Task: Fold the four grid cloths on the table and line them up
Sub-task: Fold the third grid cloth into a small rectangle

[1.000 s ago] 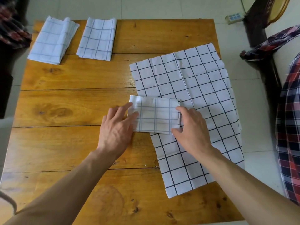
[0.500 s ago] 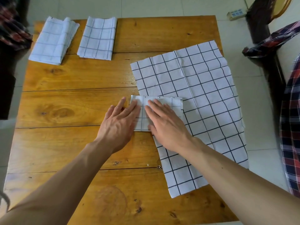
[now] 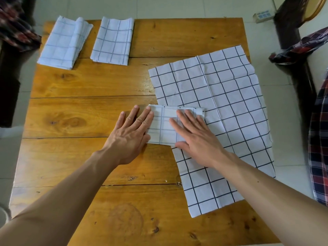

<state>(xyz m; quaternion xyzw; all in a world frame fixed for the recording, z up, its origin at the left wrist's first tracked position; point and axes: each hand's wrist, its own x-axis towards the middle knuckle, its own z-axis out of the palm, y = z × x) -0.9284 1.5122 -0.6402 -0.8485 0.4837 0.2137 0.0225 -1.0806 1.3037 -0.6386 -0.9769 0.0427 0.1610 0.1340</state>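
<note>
Your right hand [image 3: 197, 137] lies flat and open on the small folded cloth [image 3: 164, 128], hiding its right half; your left hand [image 3: 130, 132], also flat, covers its left edge. The folded cloth overlaps the unfolded cloth [image 3: 221, 112], which overhangs the table [image 3: 88, 107] at right. Two folded cloths [image 3: 113, 41] sit far-left, with bare wood between
</note>
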